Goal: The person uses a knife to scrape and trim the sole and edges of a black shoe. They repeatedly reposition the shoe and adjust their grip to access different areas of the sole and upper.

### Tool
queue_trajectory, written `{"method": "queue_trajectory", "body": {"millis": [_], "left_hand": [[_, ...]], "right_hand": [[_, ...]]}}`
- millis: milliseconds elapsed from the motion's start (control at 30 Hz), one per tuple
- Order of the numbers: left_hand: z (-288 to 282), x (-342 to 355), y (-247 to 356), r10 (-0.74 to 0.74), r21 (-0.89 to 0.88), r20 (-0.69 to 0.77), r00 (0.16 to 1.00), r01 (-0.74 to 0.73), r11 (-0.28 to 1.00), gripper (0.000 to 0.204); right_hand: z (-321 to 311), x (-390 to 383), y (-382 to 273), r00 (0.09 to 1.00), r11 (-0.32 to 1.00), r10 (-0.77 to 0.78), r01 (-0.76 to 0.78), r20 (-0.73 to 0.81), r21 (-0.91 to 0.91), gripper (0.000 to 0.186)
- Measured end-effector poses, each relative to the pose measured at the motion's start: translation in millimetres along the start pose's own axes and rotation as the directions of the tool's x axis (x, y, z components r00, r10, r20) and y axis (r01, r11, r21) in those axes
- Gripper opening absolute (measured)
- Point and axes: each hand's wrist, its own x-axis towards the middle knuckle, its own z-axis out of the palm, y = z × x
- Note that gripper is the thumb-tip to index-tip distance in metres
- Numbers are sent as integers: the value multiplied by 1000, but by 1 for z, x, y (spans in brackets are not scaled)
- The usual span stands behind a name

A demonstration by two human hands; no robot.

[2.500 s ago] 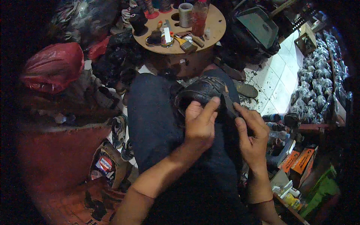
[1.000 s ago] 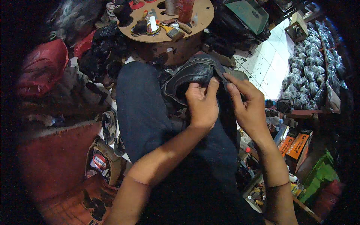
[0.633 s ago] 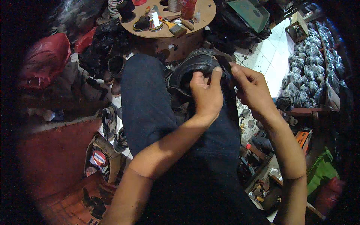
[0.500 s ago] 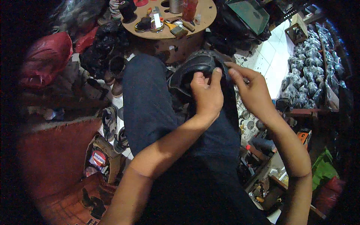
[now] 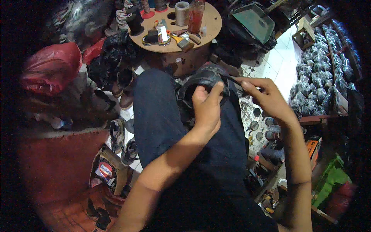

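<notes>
A black leather-looking shoe rests over my lap between the knees, its opening toward me. My left hand grips its rim, with the fingers inside the opening and the thumb along the edge. At the shoe's right side, my right hand pinches a thin dark strip or tool that reaches to the shoe. I cannot make out its exact kind, nor how it meets the shoe.
Ahead is a round wooden table with thread spools, a brush and a red bottle. Several shoes lie at left. Plastic-wrapped bundles fill a rack at right, above a cluttered open box.
My right hand has drawn slightly away from the shoe, and the dark thin thing now shows between them. The view has shifted, so more of the table is visible.
</notes>
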Motion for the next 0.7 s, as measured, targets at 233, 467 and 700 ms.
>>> {"method": "queue_trajectory", "body": {"millis": [233,467,700], "left_hand": [[-18,4,34,-84,-186,138,987,109,976,32],[-41,3,61,-216,-292,222,951,277,915,46],[-49,15,60,-230,-257,190,955,274,927,59]], "right_hand": [[-66,1,124,915,930,127,23,-382,366,43],[82,92,410,774,865,346,-482,-531,-139,45],[160,91,492,863,781,317,-473,-394,-408,48]]}}
